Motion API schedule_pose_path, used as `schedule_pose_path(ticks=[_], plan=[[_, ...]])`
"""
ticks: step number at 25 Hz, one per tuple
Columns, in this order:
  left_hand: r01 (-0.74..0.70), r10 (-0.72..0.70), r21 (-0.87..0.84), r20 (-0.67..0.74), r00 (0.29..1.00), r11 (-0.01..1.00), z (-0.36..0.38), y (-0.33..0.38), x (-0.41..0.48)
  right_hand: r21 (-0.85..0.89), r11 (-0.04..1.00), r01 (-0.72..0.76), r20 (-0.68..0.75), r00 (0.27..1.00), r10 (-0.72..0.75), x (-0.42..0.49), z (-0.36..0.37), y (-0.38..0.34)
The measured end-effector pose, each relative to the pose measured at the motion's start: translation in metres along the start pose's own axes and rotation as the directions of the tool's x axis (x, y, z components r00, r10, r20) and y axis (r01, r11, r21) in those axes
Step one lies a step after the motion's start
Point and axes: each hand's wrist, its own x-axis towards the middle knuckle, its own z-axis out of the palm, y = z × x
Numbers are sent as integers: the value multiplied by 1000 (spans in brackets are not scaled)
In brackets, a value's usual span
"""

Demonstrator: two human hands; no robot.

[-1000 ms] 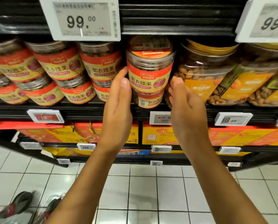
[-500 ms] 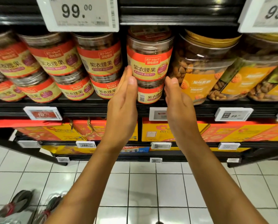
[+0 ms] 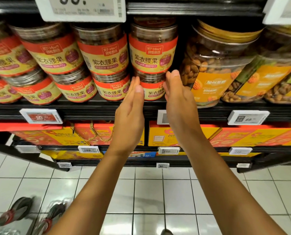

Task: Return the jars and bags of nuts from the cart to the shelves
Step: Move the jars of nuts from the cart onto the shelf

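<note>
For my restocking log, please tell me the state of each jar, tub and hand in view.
lower jar, upright on the shelf, between both hands.
upper jar, upright, lid on, stacked on the lower jar.
left hand, open, fingers straight.
right hand, open, fingers straight.
almond tub, closed, gold lid on.

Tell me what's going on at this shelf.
A person is stocking cashew jars in a shop. The left hand and right hand, fingers straight, flank the lower cashew jar in the rightmost stack on the shelf. The upper cashew jar stands on top of it. Neither hand grips anything, and whether the fingers touch the jar is unclear. Larger almond jars stand just to the right.
</note>
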Motion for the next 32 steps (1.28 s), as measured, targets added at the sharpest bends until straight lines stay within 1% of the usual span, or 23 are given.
schedule_pose_path(ticks=[2,4,6,7,9,12,14,16,17,18,20,22,24,26,28,30,32], plan=[[5,-5,13,-8,1000,1000,-5,1,0,-16,1000,16,10,1000,-15,-2,0,-2],[42,-42,-2,-31,999,999,-10,8,-12,0,1000,7,40,999,-7,-9,-7,-2],[109,-114,-47,-100,988,993,-18,26,-28,-30,999,-37,27,999,38,-21,-12,-16],[143,-151,-68,-144,978,987,-25,37,-38,-76,996,-56,37,998,59,-31,-13,-23],[180,-196,-98,-203,959,979,-40,58,-60,-151,985,-80,112,989,98,-53,-15,-34],[248,-277,-130,-314,908,960,-74,98,-121,-248,960,-128,332,920,209,-96,-7,-52],[301,-353,-189,-398,847,935,-98,119,-173,-301,945,-130,459,849,263,-123,9,-62],[338,-413,-237,-491,767,911,-124,137,-225,-329,938,-110,564,774,289,-148,40,-71],[349,-436,-262,-534,724,900,-137,144,-247,-320,942,-105,607,741,289,-159,59,-73],[347,-450,-287,-598,663,893,-153,151,-276,-308,945,-106,662,690,293,-176,83,-75],[297,-448,-337,-727,520,893,-185,164,-331,-289,952,-101,771,566,294,-216,138,-81],[241,-435,-368,-822,367,898,-219,172,-384,-261,961,-91,865,421,275,-264,196,-85],[187,-423,-384,-868,261,904,-256,175,-427,-235,970,-68,927,283,245,-315,249,-87],[153,-401,-377,-897,185,914,-305,176,-462,-197,979,-54,965,167,204,-365,303,-89],[141,-366,-348,-920,140,927,-367,176,-497,-179,982,-58,979,93,184,-416,367,-87],[147,-338,-321,-934,114,936,-438,176,-531,-188,981,-52,980,59,191,-465,440,-80],[165,-379,-364,-923,71,917,-504,163,-559,-274,962,9,961,52,273,-506,506,-63]])
